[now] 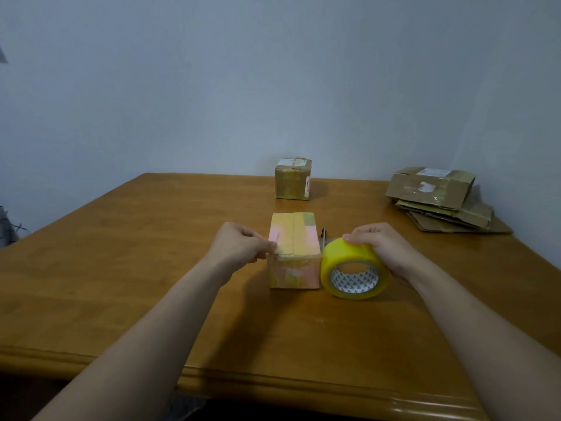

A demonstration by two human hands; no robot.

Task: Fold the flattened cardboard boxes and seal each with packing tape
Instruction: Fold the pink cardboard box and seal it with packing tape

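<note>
A small folded cardboard box point(294, 238) with pink and yellow patches stands at the middle of the wooden table point(121, 268). My left hand point(239, 244) pinches at its near left top corner, fingers closed on what looks like the tape end. My right hand point(382, 247) grips a large yellow roll of packing tape point(353, 273) from above, standing on edge just right of the box. A thin strip of tape seems to run across the box's near top edge.
A sealed brown box point(293, 179) stands at the table's far edge by the wall. A stack of flattened cardboard boxes point(440, 199) lies at the far right. A dark thin tool point(324, 235) lies behind the tape roll.
</note>
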